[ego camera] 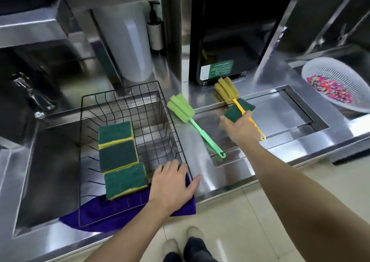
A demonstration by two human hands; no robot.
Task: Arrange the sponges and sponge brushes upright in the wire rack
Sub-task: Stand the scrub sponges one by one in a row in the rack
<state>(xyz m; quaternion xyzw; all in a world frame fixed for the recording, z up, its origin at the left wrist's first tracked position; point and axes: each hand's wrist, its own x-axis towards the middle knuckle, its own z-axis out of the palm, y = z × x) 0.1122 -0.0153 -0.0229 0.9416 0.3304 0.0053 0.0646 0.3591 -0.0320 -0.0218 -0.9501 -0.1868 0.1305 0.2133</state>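
Observation:
A black wire rack [174,121] sits over the left sink on a purple cloth [112,215]. Three green-and-yellow sponges [118,155] stand in a row inside it. My left hand [172,183] rests flat on the rack's near right corner, fingers spread. To the right of the rack, a green sponge brush [181,108] lies on the steel counter. My right hand [240,127] pinches a green sponge [233,112] off the counter. Just behind it lies another green sponge [247,104]. A yellow sponge brush [227,91] lies across them, its handle passing under my right hand.
A white colander [320,71] with colourful bits sits in the right sink. A recessed steel panel [280,109] lies under the loose sponges. A black appliance [230,41], a pump bottle [155,31] and a white container [130,41] stand at the back.

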